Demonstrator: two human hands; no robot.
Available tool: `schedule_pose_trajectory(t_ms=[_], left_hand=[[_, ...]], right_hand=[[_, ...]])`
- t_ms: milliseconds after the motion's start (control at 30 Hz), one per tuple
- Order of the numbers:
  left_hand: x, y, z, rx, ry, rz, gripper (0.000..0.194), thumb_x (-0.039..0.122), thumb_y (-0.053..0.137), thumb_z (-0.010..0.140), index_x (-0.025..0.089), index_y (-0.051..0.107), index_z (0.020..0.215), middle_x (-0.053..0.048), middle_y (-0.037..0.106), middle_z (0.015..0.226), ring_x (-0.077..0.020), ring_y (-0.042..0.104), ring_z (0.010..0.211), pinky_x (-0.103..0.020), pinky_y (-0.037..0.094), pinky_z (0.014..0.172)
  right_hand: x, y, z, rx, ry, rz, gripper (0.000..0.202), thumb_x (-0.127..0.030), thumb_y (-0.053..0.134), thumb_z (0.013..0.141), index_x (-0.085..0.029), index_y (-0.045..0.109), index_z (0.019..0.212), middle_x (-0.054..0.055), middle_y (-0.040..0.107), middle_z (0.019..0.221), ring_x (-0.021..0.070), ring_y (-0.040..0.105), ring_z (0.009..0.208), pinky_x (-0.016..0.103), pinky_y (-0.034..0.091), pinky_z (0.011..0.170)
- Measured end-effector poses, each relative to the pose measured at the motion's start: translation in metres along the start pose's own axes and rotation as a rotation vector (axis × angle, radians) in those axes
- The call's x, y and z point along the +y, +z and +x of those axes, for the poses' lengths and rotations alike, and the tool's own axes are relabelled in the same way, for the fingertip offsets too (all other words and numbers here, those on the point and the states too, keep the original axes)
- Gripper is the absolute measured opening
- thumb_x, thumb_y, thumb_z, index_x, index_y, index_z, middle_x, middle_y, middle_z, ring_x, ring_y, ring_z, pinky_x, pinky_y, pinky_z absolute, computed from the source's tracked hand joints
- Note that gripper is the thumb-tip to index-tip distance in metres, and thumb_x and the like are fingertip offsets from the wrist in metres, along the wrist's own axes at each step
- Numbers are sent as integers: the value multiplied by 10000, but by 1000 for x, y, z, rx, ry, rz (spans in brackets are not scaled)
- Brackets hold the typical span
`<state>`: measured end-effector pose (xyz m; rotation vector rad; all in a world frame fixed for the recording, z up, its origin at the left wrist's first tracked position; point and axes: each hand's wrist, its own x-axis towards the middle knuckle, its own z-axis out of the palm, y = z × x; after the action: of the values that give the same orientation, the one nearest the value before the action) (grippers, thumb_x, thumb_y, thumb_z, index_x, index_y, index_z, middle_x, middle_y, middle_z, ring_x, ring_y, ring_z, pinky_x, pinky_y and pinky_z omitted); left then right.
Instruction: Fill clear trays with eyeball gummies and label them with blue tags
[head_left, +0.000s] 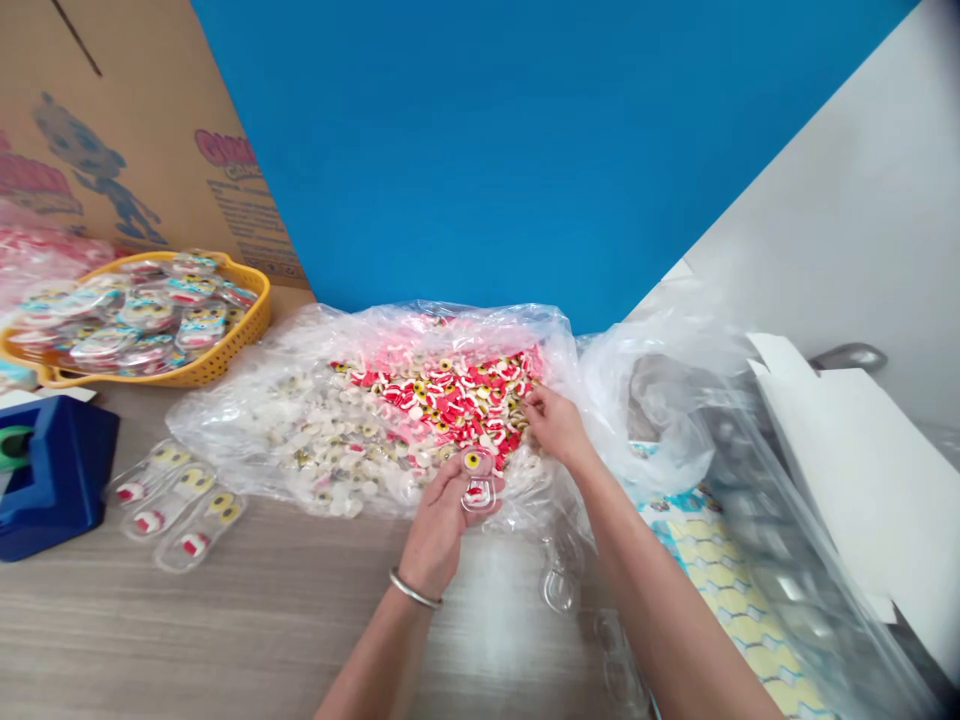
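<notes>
My left hand (441, 515), a metal bangle on its wrist, grips a clear plastic blister tray (478, 494). In the tray lie a yellow eye-shaped gummy (472, 460) and a red-and-white mouth-shaped gummy (478, 492). My right hand (556, 424) reaches to the right side of a loose gummy pile (450, 400) in an open clear plastic bag (247, 430). Its thumb and fingers are pinched together at the pile; whatever is between them is hidden. On the table at left lie filled blister trays (196, 530), each holding eyes and a mouth.
A yellow basket (255, 325) of packed candies stands at left, near a blue tape dispenser (67, 480) and a cardboard box (150, 130). Clear empty trays (559, 575) lie by my right forearm. Printed sheets (720, 570) and stacked plastic trays (780, 540) are at right. A blue panel (525, 150) rises behind.
</notes>
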<state>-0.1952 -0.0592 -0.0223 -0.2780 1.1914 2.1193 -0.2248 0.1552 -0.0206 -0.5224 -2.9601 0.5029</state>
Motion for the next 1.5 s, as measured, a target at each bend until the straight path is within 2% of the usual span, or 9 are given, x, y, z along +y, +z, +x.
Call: schedule_pose_trajectory(t_ms=[233,400,500,667,800,1100,1233,1367,1500], left_hand=[[-2,-1,2,-21,22,24,331,349,672,768,179,667,1053,-113,702,1122,-256,698,950,-374,573,777],[0,-1,1,-17,7,12,335,346,684,759,176,670,1047,-117,701,1116,-253,697,937,-371,570,769],[0,0,0,-13,6,8,335,343,666,778,175,668,1068,-120,695,1126,-243,693,925,-374,569,773],[-6,-4,2,-75,76,11,309,329,636,812,192,673,1087,-98,679,1152,-221,664,974,-338,569,777],[-11,-7,4,-64,103,5,302,317,636,812,210,669,1093,-83,665,1172,-216,636,1036,-311,565,771],[-9,-5,3,-73,119,-4,319,335,642,811,212,669,1103,-82,671,1164,-220,639,1042,-309,561,786],[-5,-4,1,-70,107,-4,309,334,629,811,198,664,1087,-89,678,1166,-229,663,1008,-326,573,776],[0,-2,0,-37,44,-12,334,307,659,774,197,646,1089,-78,715,1059,-233,704,912,-387,578,798],[5,2,-1,-14,43,3,313,266,694,727,189,635,1025,-56,732,978,-234,709,901,-383,586,796]], right_hand=[[-6,6,1,40,-16,66,102,-159,553,792,-199,646,802,55,674,942,168,596,807,252,399,698],[-3,1,0,89,16,183,114,-202,499,822,-186,599,769,15,652,731,150,586,653,242,425,626],[-12,-5,-23,140,15,258,140,-247,457,870,-185,570,816,10,647,727,148,585,628,241,448,606],[-48,0,-81,219,-363,206,123,-188,482,920,-197,592,864,56,672,900,176,627,832,279,494,756],[-57,11,-99,249,-538,-22,164,-164,478,952,-182,641,951,105,682,1053,216,620,950,344,512,839],[-59,10,-108,208,-443,158,164,-164,472,949,-193,632,969,97,663,1080,203,615,1031,352,511,917],[-49,0,-97,218,-325,244,140,-197,471,951,-204,608,926,81,668,995,193,624,958,320,494,872],[-33,-14,-78,203,-162,107,111,-182,509,912,-193,619,917,83,674,935,216,607,908,328,463,826],[-41,-26,-102,146,-213,15,112,-194,522,914,-186,631,939,83,684,949,218,594,925,338,434,836]])
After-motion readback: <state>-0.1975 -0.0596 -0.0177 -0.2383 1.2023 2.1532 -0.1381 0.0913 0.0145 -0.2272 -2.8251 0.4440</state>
